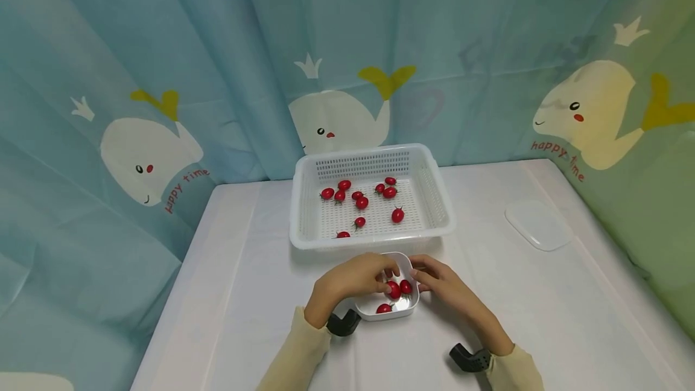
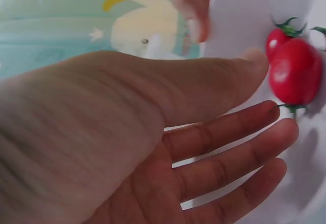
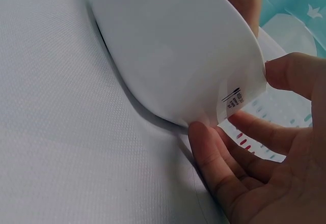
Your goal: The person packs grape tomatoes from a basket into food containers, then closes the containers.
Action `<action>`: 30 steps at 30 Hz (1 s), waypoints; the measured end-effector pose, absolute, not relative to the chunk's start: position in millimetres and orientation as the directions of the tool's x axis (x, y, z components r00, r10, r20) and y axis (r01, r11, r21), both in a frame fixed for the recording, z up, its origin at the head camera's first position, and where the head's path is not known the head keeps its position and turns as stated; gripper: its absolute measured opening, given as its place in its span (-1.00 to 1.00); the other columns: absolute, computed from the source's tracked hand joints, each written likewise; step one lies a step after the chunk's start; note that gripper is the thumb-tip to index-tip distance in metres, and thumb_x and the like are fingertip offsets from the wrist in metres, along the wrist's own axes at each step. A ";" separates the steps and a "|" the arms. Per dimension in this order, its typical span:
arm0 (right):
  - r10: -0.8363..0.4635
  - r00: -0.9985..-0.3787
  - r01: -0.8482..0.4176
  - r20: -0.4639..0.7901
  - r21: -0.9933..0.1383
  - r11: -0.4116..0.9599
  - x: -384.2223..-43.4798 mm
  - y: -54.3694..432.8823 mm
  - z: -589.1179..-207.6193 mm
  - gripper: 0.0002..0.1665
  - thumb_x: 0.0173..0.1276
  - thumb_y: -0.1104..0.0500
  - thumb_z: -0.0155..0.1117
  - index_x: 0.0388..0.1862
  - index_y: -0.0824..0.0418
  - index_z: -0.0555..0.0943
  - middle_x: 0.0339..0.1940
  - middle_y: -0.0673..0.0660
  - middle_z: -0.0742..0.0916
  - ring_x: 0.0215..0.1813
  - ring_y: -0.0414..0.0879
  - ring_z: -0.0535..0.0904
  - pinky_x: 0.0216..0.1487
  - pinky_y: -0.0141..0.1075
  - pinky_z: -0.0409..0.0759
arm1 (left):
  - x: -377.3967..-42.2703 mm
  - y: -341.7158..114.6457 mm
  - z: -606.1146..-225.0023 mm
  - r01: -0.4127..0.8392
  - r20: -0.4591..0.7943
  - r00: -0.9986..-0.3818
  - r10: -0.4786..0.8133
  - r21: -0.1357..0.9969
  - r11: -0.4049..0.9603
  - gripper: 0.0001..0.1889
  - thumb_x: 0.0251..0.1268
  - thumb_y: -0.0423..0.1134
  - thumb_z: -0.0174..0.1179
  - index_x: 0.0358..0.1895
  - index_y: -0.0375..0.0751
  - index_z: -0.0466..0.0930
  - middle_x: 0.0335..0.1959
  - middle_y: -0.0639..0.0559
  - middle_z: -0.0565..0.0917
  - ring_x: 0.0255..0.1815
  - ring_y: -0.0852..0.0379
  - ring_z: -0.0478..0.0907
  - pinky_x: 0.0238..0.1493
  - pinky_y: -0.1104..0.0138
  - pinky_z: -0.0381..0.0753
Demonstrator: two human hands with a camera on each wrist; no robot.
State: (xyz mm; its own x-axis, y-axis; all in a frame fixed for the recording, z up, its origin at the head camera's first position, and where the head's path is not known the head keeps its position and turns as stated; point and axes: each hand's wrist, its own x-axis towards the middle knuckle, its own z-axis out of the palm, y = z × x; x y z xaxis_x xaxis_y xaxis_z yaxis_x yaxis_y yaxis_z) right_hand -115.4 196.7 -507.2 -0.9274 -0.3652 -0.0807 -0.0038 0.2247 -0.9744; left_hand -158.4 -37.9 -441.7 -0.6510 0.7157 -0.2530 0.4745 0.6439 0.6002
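Observation:
A small white plastic box (image 1: 387, 315) with several cherry tomatoes in it is on the white table. My left hand (image 1: 355, 277) reaches over its left side, fingers inside and apart. In the left wrist view the left thumb tip is right at a red cherry tomato (image 2: 295, 74), and three fingers (image 2: 239, 150) stretch out below, loosely bent. My right hand (image 1: 442, 285) grips the box's right wall, thumb at the rim. The right wrist view has the box's smooth outer side (image 3: 168, 51) with a small printed label (image 3: 234, 99) between that hand's fingers.
Behind the box stands a white slotted basket (image 1: 371, 239) with several cherry tomatoes (image 1: 398, 215) scattered on its floor. A translucent lid (image 1: 539, 225) lies at the table's right. Blue curtain (image 1: 228, 47) with whale prints hangs behind the table (image 1: 260, 312).

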 end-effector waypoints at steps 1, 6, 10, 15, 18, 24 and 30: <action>-0.363 -0.928 0.000 -0.086 -0.973 0.230 -115.1 196.4 -507.6 -0.48 0.63 0.12 0.11 0.40 0.41 0.46 0.30 0.44 0.63 0.05 -0.33 0.64 0.01 -0.36 0.71 | -157.3 -39.1 -439.6 0.467 -0.252 -0.658 0.710 0.603 0.647 -0.70 0.35 -0.25 0.41 0.11 -0.08 0.71 -0.06 0.11 0.74 -0.20 0.29 0.55 -0.01 0.46 0.62; -0.358 -0.930 -0.001 -0.089 -0.970 0.245 -114.2 196.4 -509.4 -0.48 0.63 0.12 0.11 0.40 0.42 0.47 0.28 0.44 0.63 0.04 -0.32 0.64 0.00 -0.37 0.71 | -152.8 -45.6 -427.5 0.472 -0.212 -0.685 0.697 0.600 0.646 -0.67 0.41 -0.26 0.35 0.19 -0.09 0.68 0.07 0.07 0.74 -0.03 0.20 0.63 0.13 0.39 0.64; -0.359 -0.930 -0.009 -0.081 -0.970 0.243 -114.6 196.7 -508.4 -0.48 0.63 0.13 0.11 0.40 0.43 0.46 0.29 0.46 0.63 0.03 -0.33 0.64 0.00 -0.37 0.71 | -151.0 -53.5 -415.0 0.512 -0.141 -0.696 0.704 0.589 0.625 -0.67 0.46 -0.24 0.31 0.22 -0.12 0.65 0.14 0.02 0.73 0.06 0.10 0.65 0.17 0.34 0.64; -0.370 -0.925 -0.010 -0.086 -0.968 0.251 -117.2 196.7 -506.9 -0.47 0.63 0.12 0.11 0.41 0.41 0.46 0.32 0.45 0.61 0.06 -0.34 0.63 0.03 -0.37 0.70 | -150.9 -65.8 -398.7 0.510 -0.059 -0.732 0.679 0.612 0.604 -0.70 0.55 -0.17 0.22 0.23 -0.08 0.64 0.13 0.06 0.73 0.03 0.14 0.65 0.12 0.31 0.67; -0.361 -0.929 -0.016 -0.082 -0.965 0.260 -119.4 197.5 -506.4 -0.48 0.63 0.11 0.11 0.41 0.39 0.47 0.32 0.43 0.62 0.08 -0.34 0.62 0.03 -0.37 0.70 | -155.4 -71.3 -392.2 0.514 0.034 -0.768 0.640 0.628 0.584 -0.72 0.58 -0.15 0.18 0.21 -0.08 0.65 0.09 0.09 0.74 0.01 0.16 0.65 0.10 0.27 0.68; -0.357 -0.930 -0.016 -0.086 -0.962 0.273 -119.5 199.2 -508.3 -0.49 0.63 0.12 0.11 0.40 0.38 0.47 0.31 0.44 0.63 0.07 -0.36 0.62 0.03 -0.37 0.70 | -171.4 -79.1 -390.8 0.512 0.171 -0.831 0.529 0.606 0.609 -0.79 0.56 -0.21 0.19 0.11 -0.10 0.69 0.05 0.07 0.77 -0.03 0.11 0.67 0.11 0.19 0.70; -0.346 -0.933 0.001 -0.096 -0.964 0.264 -116.6 196.2 -509.2 -0.48 0.63 0.11 0.11 0.40 0.39 0.47 0.31 0.43 0.63 0.07 -0.36 0.62 0.04 -0.38 0.69 | -191.1 -84.9 -401.1 0.482 0.179 -0.870 0.459 0.509 0.713 -0.81 0.57 -0.19 0.16 0.03 -0.11 0.72 -0.02 0.02 0.79 -0.07 0.01 0.68 0.01 0.15 0.69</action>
State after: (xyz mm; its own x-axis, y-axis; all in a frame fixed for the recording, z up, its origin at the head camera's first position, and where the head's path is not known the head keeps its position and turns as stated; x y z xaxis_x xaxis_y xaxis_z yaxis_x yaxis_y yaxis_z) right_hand -116.6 196.2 -509.2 -0.9334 -0.3458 -0.0961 0.0014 0.2642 -0.9645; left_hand -191.1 -84.9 -401.1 -0.8699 0.4594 0.1793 0.4817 0.7135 0.5088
